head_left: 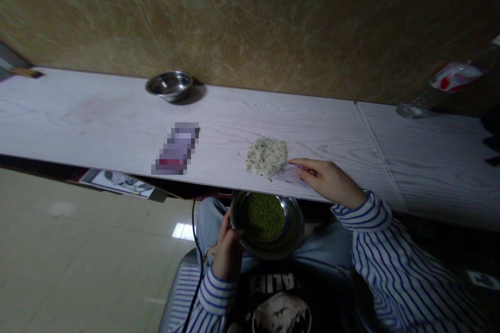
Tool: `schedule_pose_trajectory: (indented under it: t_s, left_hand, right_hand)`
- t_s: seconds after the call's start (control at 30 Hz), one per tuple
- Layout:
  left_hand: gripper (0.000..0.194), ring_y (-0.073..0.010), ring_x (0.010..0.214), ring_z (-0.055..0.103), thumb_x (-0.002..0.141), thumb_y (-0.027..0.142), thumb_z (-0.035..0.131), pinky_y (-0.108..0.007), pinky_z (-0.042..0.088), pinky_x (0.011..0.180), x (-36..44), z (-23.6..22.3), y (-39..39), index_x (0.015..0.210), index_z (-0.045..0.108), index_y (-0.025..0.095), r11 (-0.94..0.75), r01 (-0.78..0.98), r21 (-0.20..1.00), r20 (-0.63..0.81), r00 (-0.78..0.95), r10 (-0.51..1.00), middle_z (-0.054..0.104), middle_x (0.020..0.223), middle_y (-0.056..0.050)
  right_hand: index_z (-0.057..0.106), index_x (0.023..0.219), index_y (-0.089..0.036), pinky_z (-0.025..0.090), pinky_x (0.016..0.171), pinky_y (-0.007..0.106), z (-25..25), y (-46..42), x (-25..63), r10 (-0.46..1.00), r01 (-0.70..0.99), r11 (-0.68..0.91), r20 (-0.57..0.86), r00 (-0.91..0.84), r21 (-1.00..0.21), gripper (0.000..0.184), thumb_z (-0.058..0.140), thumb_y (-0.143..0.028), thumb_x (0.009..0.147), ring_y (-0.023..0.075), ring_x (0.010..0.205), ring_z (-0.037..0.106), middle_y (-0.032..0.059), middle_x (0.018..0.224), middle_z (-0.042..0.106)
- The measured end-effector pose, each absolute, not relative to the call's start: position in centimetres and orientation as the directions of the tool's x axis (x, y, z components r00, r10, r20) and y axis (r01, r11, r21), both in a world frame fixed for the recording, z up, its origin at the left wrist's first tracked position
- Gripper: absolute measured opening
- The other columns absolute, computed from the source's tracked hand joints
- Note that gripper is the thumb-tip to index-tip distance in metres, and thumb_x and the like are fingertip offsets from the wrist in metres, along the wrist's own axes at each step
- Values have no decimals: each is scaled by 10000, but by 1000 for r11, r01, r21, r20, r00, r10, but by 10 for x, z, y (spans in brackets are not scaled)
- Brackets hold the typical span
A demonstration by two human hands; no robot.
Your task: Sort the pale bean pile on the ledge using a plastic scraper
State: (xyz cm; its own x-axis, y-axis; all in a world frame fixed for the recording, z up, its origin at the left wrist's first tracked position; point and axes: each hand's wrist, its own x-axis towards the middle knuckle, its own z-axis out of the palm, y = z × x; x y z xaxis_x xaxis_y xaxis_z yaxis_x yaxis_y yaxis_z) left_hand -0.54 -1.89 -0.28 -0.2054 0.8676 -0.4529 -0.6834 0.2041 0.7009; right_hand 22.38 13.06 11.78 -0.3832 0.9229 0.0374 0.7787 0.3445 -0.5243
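Marbled wall (250, 21), whitish surface (230, 119); left hand (228, 252) grips a bean bowl (294, 218) just off the front edge, right hand (328, 179) pinches some see-through sheet (289, 175).

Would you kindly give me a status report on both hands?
Left hand gripping bowl of small green beans. Right hand touching translucent piece beside pale grain pile. Counter edge between bowl and pile.

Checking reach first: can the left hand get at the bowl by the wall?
Probably not yet: the left hand holds the bowl of green beans, so it would likely need to free its grip before reaching the wall-side bowl.
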Motion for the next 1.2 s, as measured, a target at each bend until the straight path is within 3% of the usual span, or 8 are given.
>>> schedule_pose_trajectory:
  t_s: [0.27, 0.5, 0.67, 0.97, 1.2]
  left_hand:
    - [560, -328, 1303, 592, 709, 223, 700, -437, 495, 1022, -8, -4, -19, 1263, 701, 304, 207, -699, 685, -452, -184, 873, 734, 1294, -47]
    - [546, -333, 1323, 572, 712, 230, 711, -434, 472, 1056, -6, 0, -18, 1254, 714, 293, 187, -696, 693, -433, -194, 880, 732, 1303, -45]
    - [523, -331, 1279, 603, 722, 219, 700, -442, 498, 1027, -7, 1, -17, 1241, 722, 280, 174, -701, 691, -417, -190, 889, 747, 1258, -51]
    - [541, -337, 1377, 528, 731, 227, 689, -456, 451, 1091, -10, 0, -17, 1268, 710, 287, 179, -694, 697, -416, -188, 890, 709, 1348, -51]
    - [596, -356, 1345, 548, 723, 252, 695, -476, 478, 1045, -11, 3, -16, 1317, 684, 293, 190, -697, 692, -432, -188, 882, 707, 1343, -62]
  right_hand:
    - [735, 1292, -258, 615, 732, 337, 118, 131, 223, 915, 777, 346, 6, -403, -525, 387, 575, -219, 941, 191, 757, 744, 62, 1181, 793]
    - [742, 1274, -257, 586, 989, 430, 118, 123, 212, 894, 749, 382, 11, -448, -541, 361, 562, -230, 962, 259, 1123, 737, 71, 1268, 755]
    - [748, 1262, -252, 614, 921, 374, 119, 118, 208, 887, 738, 401, 29, -461, -543, 353, 568, -220, 959, 230, 1034, 764, 61, 1235, 772]
    - [743, 1275, -227, 604, 751, 321, 118, 124, 205, 922, 794, 354, 43, -385, -493, 364, 560, -242, 961, 199, 818, 763, 66, 1131, 808]
    - [743, 1282, -212, 590, 713, 322, 119, 133, 211, 941, 811, 315, 48, -336, -493, 382, 552, -267, 956, 215, 796, 758, 69, 1030, 825]
